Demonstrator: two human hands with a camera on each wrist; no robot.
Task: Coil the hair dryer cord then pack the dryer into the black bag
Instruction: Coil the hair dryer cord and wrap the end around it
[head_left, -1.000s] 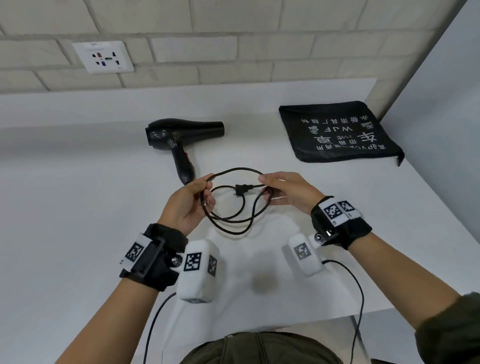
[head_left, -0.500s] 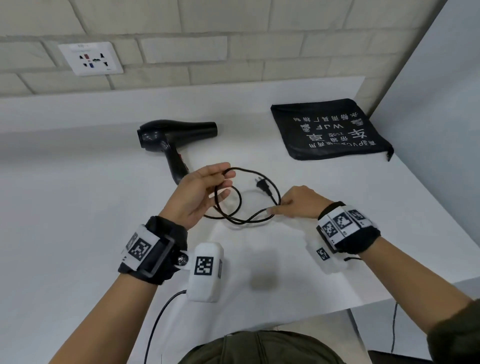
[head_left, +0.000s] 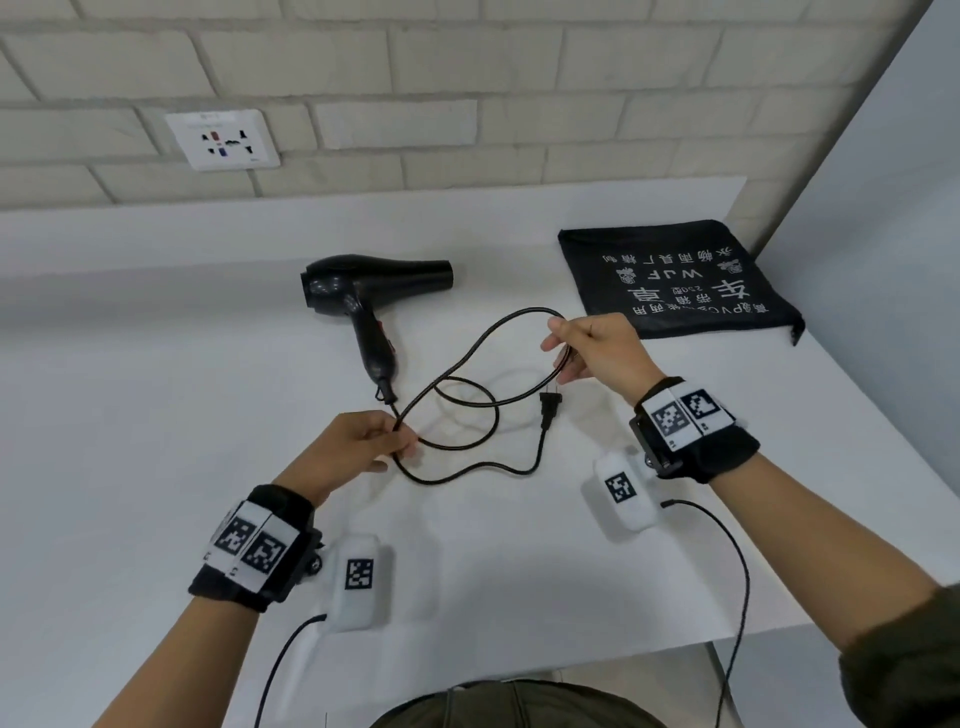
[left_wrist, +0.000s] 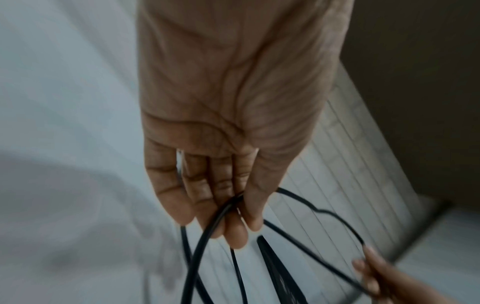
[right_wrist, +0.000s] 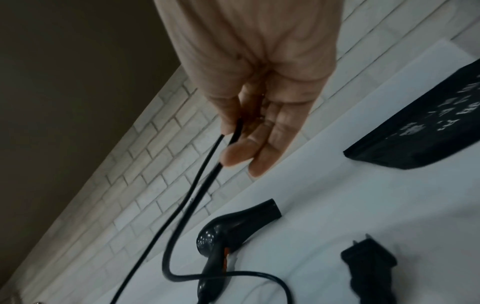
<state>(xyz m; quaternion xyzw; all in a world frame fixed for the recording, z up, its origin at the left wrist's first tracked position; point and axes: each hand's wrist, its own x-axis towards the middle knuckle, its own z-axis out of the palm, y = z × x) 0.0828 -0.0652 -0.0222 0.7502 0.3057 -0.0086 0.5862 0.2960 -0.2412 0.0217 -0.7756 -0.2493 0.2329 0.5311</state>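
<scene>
A black hair dryer (head_left: 363, 291) lies on the white table (head_left: 156, 415), nozzle to the right, handle toward me; it shows too in the right wrist view (right_wrist: 233, 224). Its black cord (head_left: 467, 364) runs from the handle in loose loops. My left hand (head_left: 363, 441) pinches the cord strands just below the handle end (left_wrist: 228, 207). My right hand (head_left: 592, 353) holds up a loop of cord (right_wrist: 233, 131) between thumb and fingers, in front of the black bag (head_left: 675, 280). The plug (head_left: 705, 410) hangs below my right hand (right_wrist: 369, 259).
The black bag with white print lies flat at the back right, near the table's right edge. A brick wall with a white socket plate (head_left: 223, 140) runs behind the table. A grey partition (head_left: 883, 260) stands at the right. Thin cables (head_left: 737, 571) trail from my wrist cameras.
My right hand has risen and moved right toward the bag, drawing a cord loop out wide. My left hand has dropped nearer the table, pinching the strands. The plug now dangles under my right hand.
</scene>
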